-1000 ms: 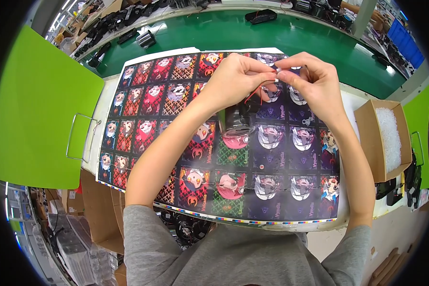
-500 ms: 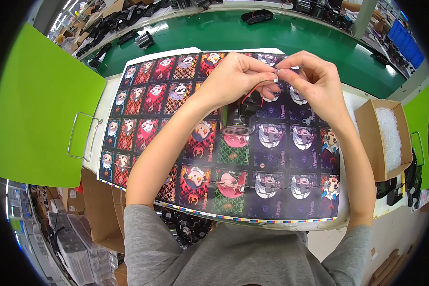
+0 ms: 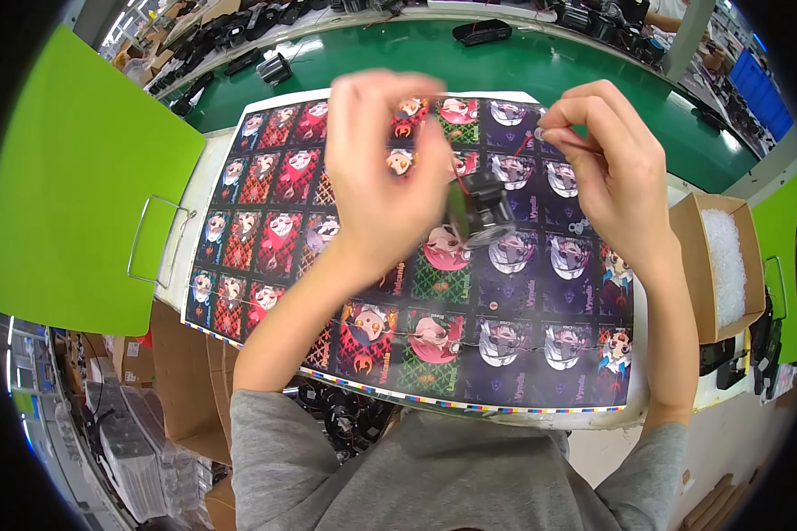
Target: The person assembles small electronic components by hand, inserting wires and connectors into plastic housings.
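My left hand (image 3: 376, 173) is raised over the left-middle of a printed sheet, smeared by motion, with thumb and fingers apart and nothing visible between them. Higher on the right, my right hand (image 3: 611, 168) pinches a small pale connector (image 3: 541, 134) at the end of a thin red wire (image 3: 524, 146). Between the hands is a black and clear cylindrical device (image 3: 485, 212), tilted and blurred, with red wire at its top. I cannot tell whether it rests on the sheet. The dark sheet (image 3: 434, 350) bears rows of cartoon-character cards and covers the worktable.
An open cardboard box (image 3: 726, 265) of clear small pieces stands at the right. Light-green panels flank the table, the left panel (image 3: 88, 195) having a wire handle. Beyond runs a green surface (image 3: 381, 57) with a metallic cylinder (image 3: 274, 69) and a black part (image 3: 482, 32).
My hands have parted: the left moved left and its fingers opened, the right moved slightly right. The cylindrical device has shifted right and tilted.
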`<state>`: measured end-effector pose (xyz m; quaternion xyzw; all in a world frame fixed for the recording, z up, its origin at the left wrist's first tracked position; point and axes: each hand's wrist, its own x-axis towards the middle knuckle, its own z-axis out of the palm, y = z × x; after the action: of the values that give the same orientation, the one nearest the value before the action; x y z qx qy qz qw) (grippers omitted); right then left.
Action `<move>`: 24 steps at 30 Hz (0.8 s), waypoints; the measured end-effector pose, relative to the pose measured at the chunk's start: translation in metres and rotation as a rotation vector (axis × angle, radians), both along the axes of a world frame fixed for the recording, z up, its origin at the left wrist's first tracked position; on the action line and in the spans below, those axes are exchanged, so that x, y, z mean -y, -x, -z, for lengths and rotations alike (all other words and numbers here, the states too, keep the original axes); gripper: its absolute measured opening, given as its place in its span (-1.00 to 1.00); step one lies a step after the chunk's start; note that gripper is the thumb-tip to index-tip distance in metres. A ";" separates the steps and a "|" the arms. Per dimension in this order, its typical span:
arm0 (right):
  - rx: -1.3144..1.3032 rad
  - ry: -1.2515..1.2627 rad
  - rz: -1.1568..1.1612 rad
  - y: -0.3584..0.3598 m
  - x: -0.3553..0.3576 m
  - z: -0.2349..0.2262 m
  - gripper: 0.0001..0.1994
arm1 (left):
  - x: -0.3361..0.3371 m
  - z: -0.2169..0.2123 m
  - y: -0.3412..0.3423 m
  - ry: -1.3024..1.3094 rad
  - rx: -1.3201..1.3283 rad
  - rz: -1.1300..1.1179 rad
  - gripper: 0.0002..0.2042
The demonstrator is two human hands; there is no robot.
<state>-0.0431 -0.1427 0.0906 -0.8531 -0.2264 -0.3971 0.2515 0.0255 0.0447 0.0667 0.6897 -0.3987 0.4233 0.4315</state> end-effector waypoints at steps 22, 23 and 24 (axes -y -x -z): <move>0.018 0.013 0.099 -0.001 0.002 0.002 -0.82 | 0.032 0.055 -0.007 -0.068 -1.024 0.645 -0.76; 0.017 0.016 0.100 -0.001 0.002 0.002 -0.82 | 0.039 0.056 -0.004 -0.042 -1.014 0.608 -0.77; 0.019 -0.002 0.114 -0.002 0.002 0.004 -0.82 | 0.050 0.065 -0.002 0.169 -0.978 0.676 -0.78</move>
<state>-0.0414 -0.1444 0.0867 -0.8606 -0.1795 -0.4190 0.2272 0.0272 -0.0050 0.0019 0.6029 -0.3160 -0.0736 0.7288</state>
